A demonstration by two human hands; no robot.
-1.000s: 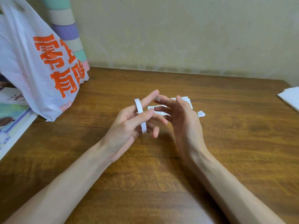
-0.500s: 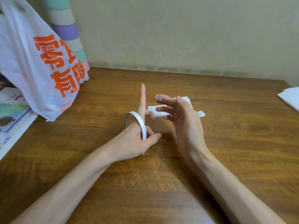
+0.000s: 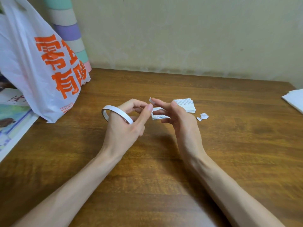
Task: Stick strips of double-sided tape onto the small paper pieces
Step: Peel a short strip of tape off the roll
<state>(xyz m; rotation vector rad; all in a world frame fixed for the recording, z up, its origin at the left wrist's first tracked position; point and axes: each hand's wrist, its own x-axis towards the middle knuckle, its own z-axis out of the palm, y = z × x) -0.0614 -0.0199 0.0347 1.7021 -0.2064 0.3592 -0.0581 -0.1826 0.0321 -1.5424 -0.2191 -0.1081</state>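
Pinching the tape strip (image 3: 150, 100) on the open right hand's (image 3: 183, 125) fingertip, the left hand (image 3: 123, 131) is taking hold. Pressing it flat onto the paper pieces (image 3: 185, 104) is likely coming next.

A white plastic bag (image 3: 32, 76) with large orange characters stands on the wooden counter (image 3: 164, 185). Behind the bag a column of pastel bands (image 3: 68, 30), green, cream, purple and pink, rises against the pale wall (image 3: 180, 30). Printed colour sheets (image 3: 14, 118) lie beside the bag, partly under it. Well apart from the bag, at the counter's opposite edge, sits white paper (image 3: 294, 100).
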